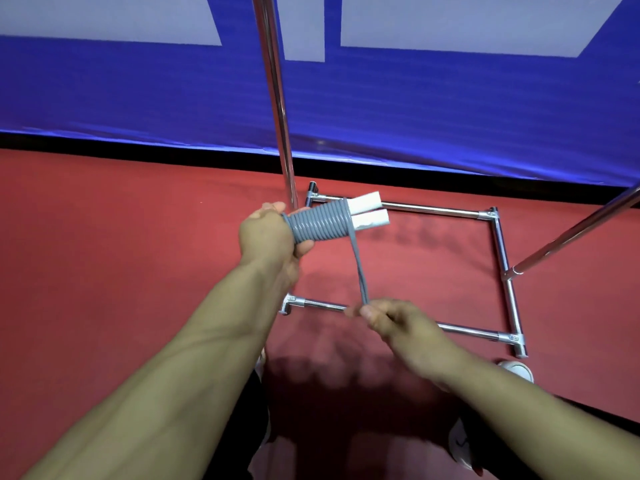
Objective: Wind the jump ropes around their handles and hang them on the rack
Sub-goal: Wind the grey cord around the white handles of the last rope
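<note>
The two white handles [369,211] lie side by side with their long axis running left to right, tips pointing right and slightly up, gray rope [320,223] coiled around them. Below them stands the chrome rack [498,237] base on the red floor [104,237], before a blue banner [138,91]. The left hand [270,233] grips the coiled end, and the right hand [388,318] pinches the doubled rope pulled taut downward.

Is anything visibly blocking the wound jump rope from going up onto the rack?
Nothing visible does. The left hand holds the wound jump rope, the right hand pinches its tail, and open air separates it from the rack pole. The hanging bar is out of view.
</note>
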Demonstrator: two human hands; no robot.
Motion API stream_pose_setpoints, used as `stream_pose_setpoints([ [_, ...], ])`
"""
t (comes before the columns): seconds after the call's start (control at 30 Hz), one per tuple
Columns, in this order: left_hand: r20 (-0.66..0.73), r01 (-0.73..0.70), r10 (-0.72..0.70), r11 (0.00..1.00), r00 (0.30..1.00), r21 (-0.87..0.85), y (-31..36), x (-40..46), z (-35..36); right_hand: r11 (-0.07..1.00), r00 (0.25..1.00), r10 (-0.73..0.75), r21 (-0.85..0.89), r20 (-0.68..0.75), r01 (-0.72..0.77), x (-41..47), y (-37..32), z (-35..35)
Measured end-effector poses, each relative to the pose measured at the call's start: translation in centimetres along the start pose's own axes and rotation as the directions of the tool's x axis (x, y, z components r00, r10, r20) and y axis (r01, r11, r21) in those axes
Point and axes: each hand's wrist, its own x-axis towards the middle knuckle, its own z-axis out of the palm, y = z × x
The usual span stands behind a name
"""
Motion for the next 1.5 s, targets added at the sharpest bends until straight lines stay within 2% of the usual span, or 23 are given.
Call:
stream_pose_setpoints([
  [0.07,0.052,0.018,-0.021,0.998,0.998,0.062,-0.7,-0.5,0.3,0.990,0.985,0.134,0.015,0.104,-0.137,0.1,-0.3,0.1],
  [0.17,0.100,0.020,-0.029,0.996,0.995,0.091,-1.5,-1.2,0.9,0.863,0.920,0.374,0.319,0.118,-0.392,0.0,-0.2,1.3],
  [0.23,0.098,0.019,-0.027,0.997,0.995,0.079,-1.6,-1.2,1.1,0.727,0.890,0.448,0.545,0.084,-0.418,0.5,0.0,1.6],
  [0.27,0.082,0.024,-0.029,0.998,0.996,0.062,-1.6,-1.0,1.1,0.691,0.889,0.458,0.618,0.029,-0.376,0.9,0.4,1.5],
  [0.3,0.056,0.030,-0.032,0.999,0.998,0.036,-1.5,-0.8,1.0,0.704,0.892,0.447,0.640,-0.062,-0.308,1.1,0.6,1.2],
  [0.37,-0.014,0.038,-0.038,0.998,0.999,-0.046,-0.9,-0.2,0.6,0.851,0.881,0.364,0.492,-0.304,-0.182,1.2,1.0,0.4],
  [0.4,-0.048,0.036,-0.041,0.995,0.998,-0.089,-0.6,0.1,0.4,0.917,0.871,0.276,0.384,-0.406,-0.112,0.9,0.8,0.0],
  [0.47,-0.093,0.031,-0.045,0.989,0.995,-0.146,0.2,0.4,-0.2,0.969,0.861,0.087,0.244,-0.501,0.044,0.2,0.3,-0.5],
  [0.53,-0.103,0.027,-0.045,0.986,0.994,-0.166,0.7,0.7,-0.5,0.984,0.875,-0.033,0.138,-0.483,0.113,-0.4,0.5,-0.6],
  [0.6,-0.103,0.024,-0.042,0.985,0.994,-0.169,0.9,0.7,-0.6,0.990,0.890,-0.141,-0.088,-0.434,0.113,-0.6,1.2,-0.6],
  [0.7,-0.077,0.022,-0.033,0.990,0.997,-0.136,0.7,0.7,-0.6,0.922,0.905,-0.275,-0.355,-0.325,0.153,-0.6,1.7,-0.8],
  [0.77,-0.015,0.025,-0.026,0.997,1.000,-0.074,0.5,0.6,-0.6,0.828,0.929,-0.292,-0.547,-0.226,0.127,-0.2,2.1,-1.5],
  [0.83,0.067,0.013,-0.016,0.999,0.998,0.036,0.3,0.3,-0.5,0.754,0.966,-0.181,-0.657,-0.186,0.014,0.3,1.9,-2.3],
  [0.9,0.160,-0.011,-0.015,0.987,0.987,0.160,0.0,-0.2,-0.4,0.760,0.964,-0.106,-0.645,-0.243,-0.079,0.6,1.5,-3.0],
  [1.0,0.297,-0.091,-0.013,0.938,0.955,0.335,-0.7,-0.4,-0.5,0.792,0.920,-0.143,-0.599,-0.365,-0.115,1.0,1.0,-4.3],
  [1.1,0.396,-0.172,-0.029,0.870,0.918,0.462,-1.6,-0.2,-0.5,0.858,0.844,-0.228,-0.509,-0.486,-0.062,1.3,0.8,-5.9],
  [1.27,0.433,-0.270,-0.003,0.780,0.901,0.565,-3.0,0.2,-0.2,0.937,0.715,-0.323,-0.317,-0.620,0.149,1.1,-0.7,-7.2],
  [1.33,0.422,-0.312,0.043,0.742,0.906,0.593,-3.4,0.6,-0.1,0.935,0.689,-0.348,-0.287,-0.635,0.207,0.6,-1.2,-7.5],
  [1.4,0.398,-0.360,0.124,0.714,0.909,0.600,-3.8,1.0,0.1,0.896,0.658,-0.439,-0.348,-0.612,0.275,0.1,-1.8,-7.7],
  [1.5,0.288,-0.411,0.295,0.706,0.911,0.577,-3.9,1.4,0.3,0.727,0.609,-0.671,-0.538,-0.424,0.427,-1.0,-2.4,-7.6],
])
